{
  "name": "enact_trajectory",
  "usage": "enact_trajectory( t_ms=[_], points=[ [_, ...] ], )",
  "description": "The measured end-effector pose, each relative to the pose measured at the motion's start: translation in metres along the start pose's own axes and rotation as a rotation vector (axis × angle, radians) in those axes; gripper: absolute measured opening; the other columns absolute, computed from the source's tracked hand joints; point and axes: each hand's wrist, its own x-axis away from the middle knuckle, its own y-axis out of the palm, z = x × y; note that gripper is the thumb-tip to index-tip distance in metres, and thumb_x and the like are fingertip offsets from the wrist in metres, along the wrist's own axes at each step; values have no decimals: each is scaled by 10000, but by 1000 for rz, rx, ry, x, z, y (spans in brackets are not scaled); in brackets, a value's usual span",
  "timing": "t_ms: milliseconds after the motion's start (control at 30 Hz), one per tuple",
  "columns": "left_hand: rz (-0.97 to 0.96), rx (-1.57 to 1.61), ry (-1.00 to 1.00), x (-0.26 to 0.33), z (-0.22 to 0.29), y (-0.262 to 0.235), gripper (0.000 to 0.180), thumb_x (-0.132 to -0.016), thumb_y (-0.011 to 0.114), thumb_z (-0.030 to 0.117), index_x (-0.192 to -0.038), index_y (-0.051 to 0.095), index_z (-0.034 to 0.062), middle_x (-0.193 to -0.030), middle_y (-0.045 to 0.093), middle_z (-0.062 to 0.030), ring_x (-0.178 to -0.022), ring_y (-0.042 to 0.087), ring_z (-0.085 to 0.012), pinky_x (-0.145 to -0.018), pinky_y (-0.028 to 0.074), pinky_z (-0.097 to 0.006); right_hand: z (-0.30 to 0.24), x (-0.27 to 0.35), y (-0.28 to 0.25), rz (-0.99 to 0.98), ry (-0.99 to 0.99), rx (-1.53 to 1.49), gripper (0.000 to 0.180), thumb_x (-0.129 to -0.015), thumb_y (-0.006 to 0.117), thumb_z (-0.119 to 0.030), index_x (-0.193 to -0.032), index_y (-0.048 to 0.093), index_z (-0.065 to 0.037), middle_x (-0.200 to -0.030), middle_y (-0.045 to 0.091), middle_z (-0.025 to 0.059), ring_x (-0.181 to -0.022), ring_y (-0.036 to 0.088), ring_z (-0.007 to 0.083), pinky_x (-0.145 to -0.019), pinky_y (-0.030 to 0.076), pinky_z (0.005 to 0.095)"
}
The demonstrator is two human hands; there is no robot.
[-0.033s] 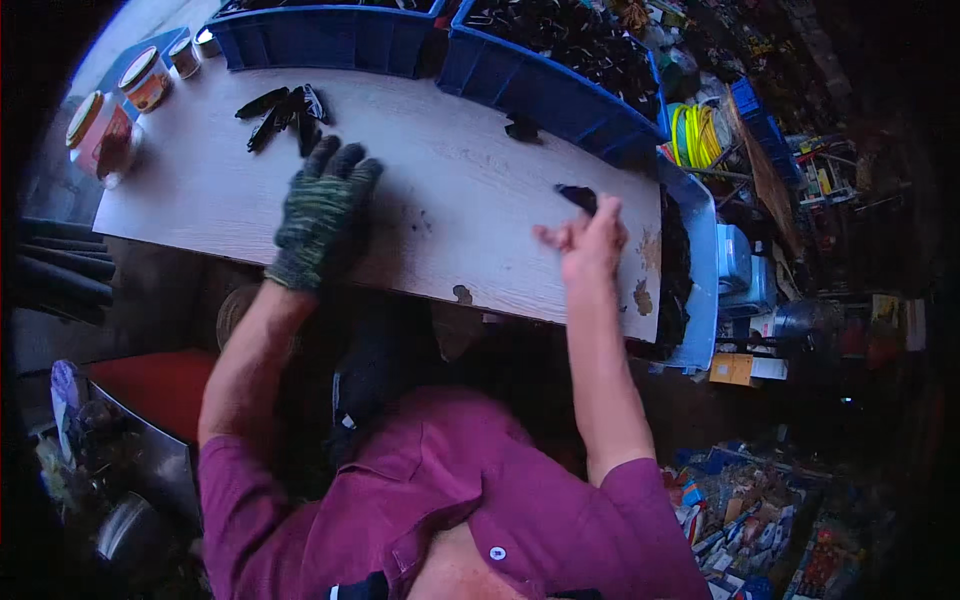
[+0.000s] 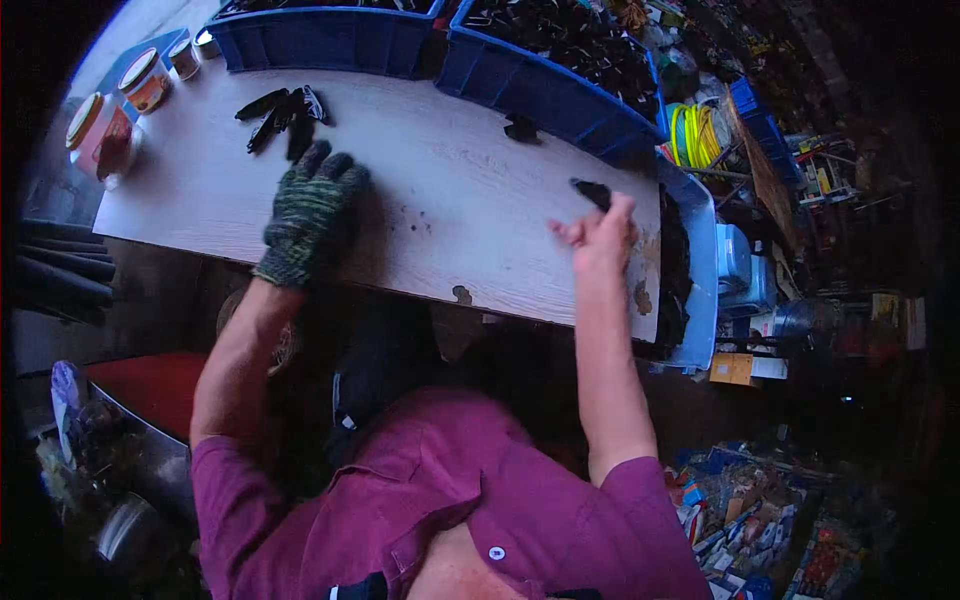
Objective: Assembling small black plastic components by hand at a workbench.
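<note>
My left hand [image 2: 308,205], in a green and black knit glove, is over the left part of the pale tabletop [image 2: 470,220]. Its fingers are stretched out and point at a small pile of black elongated pieces [image 2: 285,115]; the fingertips come right up to the nearest piece, and whether they touch it I cannot tell. Bare and partly blurred, my right hand [image 2: 603,240] is above the table's right side. Pinched in it is another black elongated piece [image 2: 592,193], which sticks out up and to the left. One small dark piece [image 2: 521,128] lies near the back bins.
Two blue bins [image 2: 325,42] [image 2: 555,85] filled with black pieces line the table's back. Lidded tubs [image 2: 100,130] stand at the left end. A light-blue bin [image 2: 703,270] adjoins the right edge. Farther right are a yellow hose coil [image 2: 695,138] and blue jugs [image 2: 735,258].
My right hand has shifted right with the black elongated piece in its grip. My left hand has drawn slightly back and left, away from the pile.
</note>
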Motion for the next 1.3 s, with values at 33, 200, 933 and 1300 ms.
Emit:
enact_trajectory(
  t_ms=[33,200,933,1300],
  points=[
    [5,-1,1,4,-11,3,394,-825,565,94,-1213,620,134,-1282,582,-150,-1247,496,-380,-1046,400,-500,-5,-22,-9,78,-8,-67,386,-905,540,-411,-763,363,-99,-508,266,26,-398,361,196,-516,541,564],
    [188,512,-27,5,-8,-4,368,-794,624,51,-1152,656,132,-1199,628,-138,-1204,539,-391,-1044,411,-498,-21,-66,-23,388,-184,-60,372,-884,607,-409,-823,443,-81,-519,309,60,-396,371,220,-608,572,582],
    [76,137,-5,-7,-24,-9,336,-869,623,178,-1200,636,125,-1259,600,-116,-1198,537,-353,-957,462,-470,15,-57,89,-103,-155,720,301,-808,759,-273,-1001,683,-55,-718,584,54,-416,416,134,-371,455,323],
    [22,114,-50,-42,-4,7,289,-877,613,257,-1144,663,161,-1218,620,-76,-1129,564,-333,-943,435,-479,16,-60,71,-210,-82,439,205,-857,701,-195,-953,617,-34,-574,523,62,-380,481,164,-418,538,381]
  ],
)
